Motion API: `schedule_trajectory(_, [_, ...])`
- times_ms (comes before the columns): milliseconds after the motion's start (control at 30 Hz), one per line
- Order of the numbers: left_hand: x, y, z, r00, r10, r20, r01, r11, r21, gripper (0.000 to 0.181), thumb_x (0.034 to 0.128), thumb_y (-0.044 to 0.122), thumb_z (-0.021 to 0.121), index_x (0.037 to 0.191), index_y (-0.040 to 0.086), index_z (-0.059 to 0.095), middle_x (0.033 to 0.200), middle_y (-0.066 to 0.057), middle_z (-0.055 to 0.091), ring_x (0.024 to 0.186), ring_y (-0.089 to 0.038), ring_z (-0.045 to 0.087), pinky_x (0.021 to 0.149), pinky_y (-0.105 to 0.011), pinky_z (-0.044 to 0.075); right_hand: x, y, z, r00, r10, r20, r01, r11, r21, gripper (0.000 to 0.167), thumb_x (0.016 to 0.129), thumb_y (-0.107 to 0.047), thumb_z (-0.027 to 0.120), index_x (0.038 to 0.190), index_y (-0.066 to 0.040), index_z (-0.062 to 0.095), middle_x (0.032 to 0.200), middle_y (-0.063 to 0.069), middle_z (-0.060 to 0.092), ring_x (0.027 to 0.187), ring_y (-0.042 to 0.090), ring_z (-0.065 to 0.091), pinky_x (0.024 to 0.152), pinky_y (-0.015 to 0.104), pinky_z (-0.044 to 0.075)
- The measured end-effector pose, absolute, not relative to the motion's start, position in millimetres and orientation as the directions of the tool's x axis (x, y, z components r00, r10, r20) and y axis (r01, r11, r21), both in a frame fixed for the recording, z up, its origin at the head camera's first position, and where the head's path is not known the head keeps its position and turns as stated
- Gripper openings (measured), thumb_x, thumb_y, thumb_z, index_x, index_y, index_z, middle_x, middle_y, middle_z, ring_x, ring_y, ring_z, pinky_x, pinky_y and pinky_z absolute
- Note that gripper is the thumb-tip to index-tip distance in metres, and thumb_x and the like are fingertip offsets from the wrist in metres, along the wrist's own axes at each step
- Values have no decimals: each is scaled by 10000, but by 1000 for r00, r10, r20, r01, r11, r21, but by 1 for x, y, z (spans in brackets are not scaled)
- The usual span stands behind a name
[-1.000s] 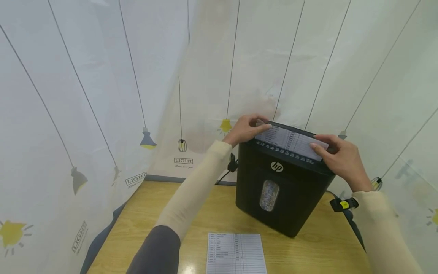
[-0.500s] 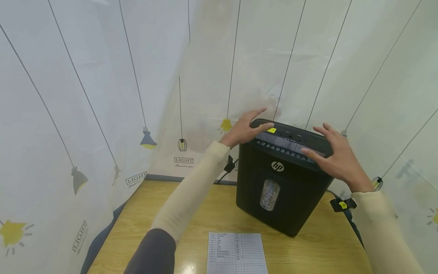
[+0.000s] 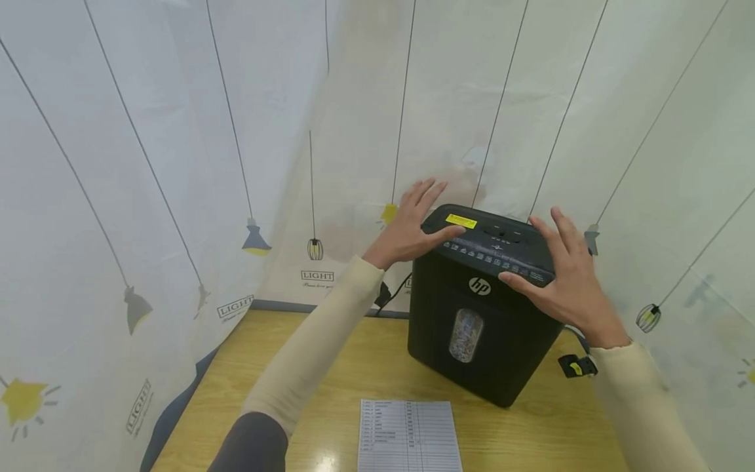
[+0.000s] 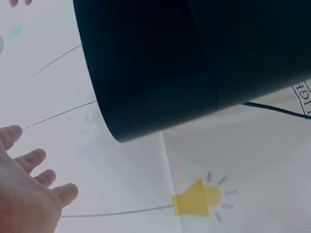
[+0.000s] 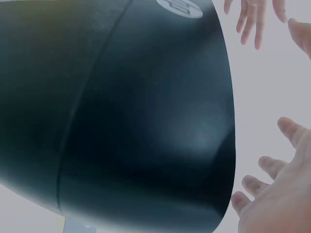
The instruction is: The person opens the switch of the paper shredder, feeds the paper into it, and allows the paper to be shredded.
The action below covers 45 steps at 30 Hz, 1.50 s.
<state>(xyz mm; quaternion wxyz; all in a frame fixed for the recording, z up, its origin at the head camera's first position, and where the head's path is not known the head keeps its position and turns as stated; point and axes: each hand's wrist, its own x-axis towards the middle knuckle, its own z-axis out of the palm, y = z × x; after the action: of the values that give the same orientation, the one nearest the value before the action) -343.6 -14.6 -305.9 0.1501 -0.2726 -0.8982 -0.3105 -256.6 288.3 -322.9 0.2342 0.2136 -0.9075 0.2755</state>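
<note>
A black paper shredder (image 3: 436, 314) with an HP logo stands on the wooden table, its front window (image 3: 466, 335) showing shredded bits inside. My left hand (image 3: 407, 229) hovers at the left end of its top with fingers spread and holds nothing. At the right end my right hand (image 3: 569, 282) is raised, fingers extended and apart, likewise holding nothing. Whether any paper still shows in the feed slot is too fine to tell. A printed sheet (image 3: 407, 436) with rows and columns lies flat in front of the shredder.
The wooden table (image 3: 236, 367) backs onto a white wall covering (image 3: 177, 164) printed with hanging lamps. A dark cable (image 3: 401, 292) runs out behind the shredder on the left. Near my right wrist is a black strap with a yellow mark (image 3: 577, 367).
A printed sheet held between both hands at the slot has sunk into the shredder and gone from sight. Both hands have let go, spread their fingers and drawn slightly back.
</note>
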Motion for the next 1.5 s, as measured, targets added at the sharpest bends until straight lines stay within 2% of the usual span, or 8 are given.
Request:
schedule_trajectory(233, [-326,-34,-319,-788,356,503,579,706,407,979,902,723,597,1652,365,78,1751,27,24,1625,-238,-47,1258,-640,180,-247,278,-337,-735,-282,617,-577,738,-350,1094,758,-463,865,1639,-326,231,1751,38,6,1612,372,5,1180,787,47])
schedule_trajectory(467, [-304,-54,-338,-784,308,540,539,769,344,1109,770,1000,275,1651,370,41,1753,12,-8,1621,-233,-91,1266,-624,171,-237,265,-352,-712,-279,644,-572,763,-302,1208,684,-603,867,1647,-323,193,1751,43,-46,1607,397,-19,1173,799,54])
schedule_trajectory(567, [-294,-63,-349,-782,280,557,505,808,303,1117,753,1018,198,1650,373,34,1752,10,-26,1621,-258,-82,1276,-615,134,-233,260,-360,-701,-278,657,-562,783,-268,1214,686,-769,773,1648,-321,184,1749,61,-61,1606,396,-45,1207,756,28])
schedule_trajectory(700, [-280,-73,-365,-780,245,575,458,850,260,1093,757,1018,164,1646,395,34,1745,36,-85,1620,-301,-72,1268,-652,78,-227,251,-374,-681,-279,677,-544,811,-213,1166,731,-957,510,1649,-312,190,1748,85,-63,1609,372,-84,1241,691,-25])
schedule_trajectory(833, [-267,-83,-384,-785,225,578,424,875,235,1058,781,1001,172,1645,399,75,1744,41,-88,1618,-303,-91,1233,-719,27,-222,244,-388,-662,-285,693,-538,825,-174,1141,755,-994,368,1646,-299,213,1747,99,-47,1609,375,-78,1235,687,-35])
schedule_trajectory(967, [-256,-90,-403,-790,206,577,394,892,221,1026,820,969,216,1649,370,134,1748,34,-64,1619,-300,-84,1208,-757,41,-218,237,-402,-656,-308,689,-556,815,-165,1132,760,-989,376,1643,-296,228,1747,106,-28,1610,369,-75,1242,667,-57])
schedule_trajectory(1200, [-237,-101,-436,-812,181,555,371,894,251,985,852,927,327,1646,387,110,1750,18,-52,1617,-319,-82,1210,-751,75,-209,227,-429,-668,-346,659,-602,772,-205,1125,766,-974,407,1637,-277,259,1748,103,10,1614,360,-45,1266,608,-82])
schedule_trajectory(1500, [-221,-106,-484,-861,180,476,355,883,308,1037,857,807,564,1658,310,134,1751,-39,-18,1612,-364,-46,1236,-696,146,-207,217,-473,-708,-379,596,-607,758,-239,1156,738,-927,557,1639,-267,257,1749,90,37,1618,340,5,1219,716,112])
